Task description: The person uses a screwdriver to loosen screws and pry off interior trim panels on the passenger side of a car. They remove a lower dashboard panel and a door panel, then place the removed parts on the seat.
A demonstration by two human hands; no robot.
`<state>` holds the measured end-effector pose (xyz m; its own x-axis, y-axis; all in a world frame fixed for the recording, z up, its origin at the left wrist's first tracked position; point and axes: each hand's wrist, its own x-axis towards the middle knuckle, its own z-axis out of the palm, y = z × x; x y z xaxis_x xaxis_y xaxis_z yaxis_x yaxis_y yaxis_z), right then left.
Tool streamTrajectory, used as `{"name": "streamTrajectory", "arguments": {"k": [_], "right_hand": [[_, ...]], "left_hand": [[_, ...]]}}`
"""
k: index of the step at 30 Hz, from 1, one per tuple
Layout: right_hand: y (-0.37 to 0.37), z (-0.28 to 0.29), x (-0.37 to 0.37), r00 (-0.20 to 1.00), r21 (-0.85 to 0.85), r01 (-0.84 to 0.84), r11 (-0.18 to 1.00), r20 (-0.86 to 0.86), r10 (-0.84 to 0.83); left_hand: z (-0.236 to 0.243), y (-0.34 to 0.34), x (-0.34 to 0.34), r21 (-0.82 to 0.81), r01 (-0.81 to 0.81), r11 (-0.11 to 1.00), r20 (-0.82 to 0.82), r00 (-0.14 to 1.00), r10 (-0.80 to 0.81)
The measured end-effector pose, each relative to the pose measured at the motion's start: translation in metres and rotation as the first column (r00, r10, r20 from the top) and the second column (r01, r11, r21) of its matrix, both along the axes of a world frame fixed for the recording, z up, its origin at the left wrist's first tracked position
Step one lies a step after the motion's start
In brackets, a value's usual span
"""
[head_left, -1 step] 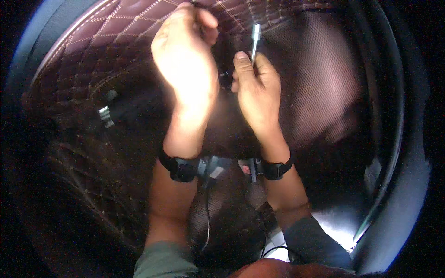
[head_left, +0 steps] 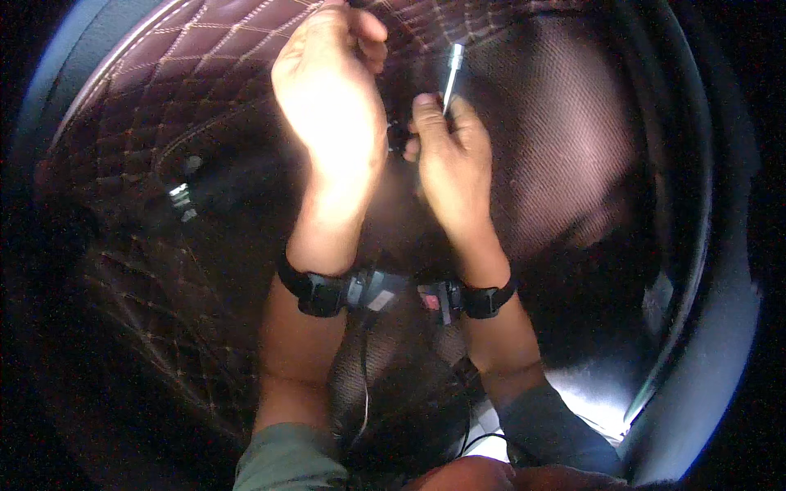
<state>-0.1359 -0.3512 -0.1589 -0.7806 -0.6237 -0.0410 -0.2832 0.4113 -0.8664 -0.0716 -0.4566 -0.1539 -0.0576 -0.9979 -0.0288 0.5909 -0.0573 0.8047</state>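
Note:
My right hand [head_left: 450,155] is closed round a slim silver metal rod with a wider socket-like end [head_left: 455,57]. That end points up and away, past my thumb. To its left, my left hand [head_left: 332,102] reaches to the top of the view, brightly lit, its fingers curled against the maroon quilted panel [head_left: 221,37]. Whatever those fingertips pinch, if anything, lies out of sight. Black straps with small devices circle both wrists. A small dark gap with a tiny bright spot shows between the hands.
Dark quilted lining with pale stitching covers the left side. Ribbed brown material [head_left: 573,139] lies to the right. A small shiny fitting [head_left: 181,201] sits at left. A curved dark rim [head_left: 704,204] surrounds the space, and a thin cable [head_left: 366,393] hangs between my forearms.
Very little differs. The rod in my right hand leans slightly more to the right, and my left hand has shifted a touch to the right.

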Motion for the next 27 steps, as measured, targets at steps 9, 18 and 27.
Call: {"name": "streamTrajectory", "arguments": {"k": [9,18,27], "right_hand": [[0.06,-0.039,0.052,0.954,-0.083,0.122,0.989,-0.266,-0.14],[0.076,-0.053,0.049,0.903,-0.139,-0.016,0.99,-0.427,-0.046],[0.079,-0.06,0.049,0.889,-0.195,-0.06,0.979,-0.457,-0.037]], "left_hand": [[-0.02,0.021,-0.022,-0.202,0.13,0.971,0.134,0.985,-0.104],[-0.035,0.011,-0.022,-0.175,0.106,0.979,-0.11,0.986,-0.126],[-0.07,-0.003,-0.04,-0.217,0.039,0.975,-0.137,0.988,-0.07]]}}
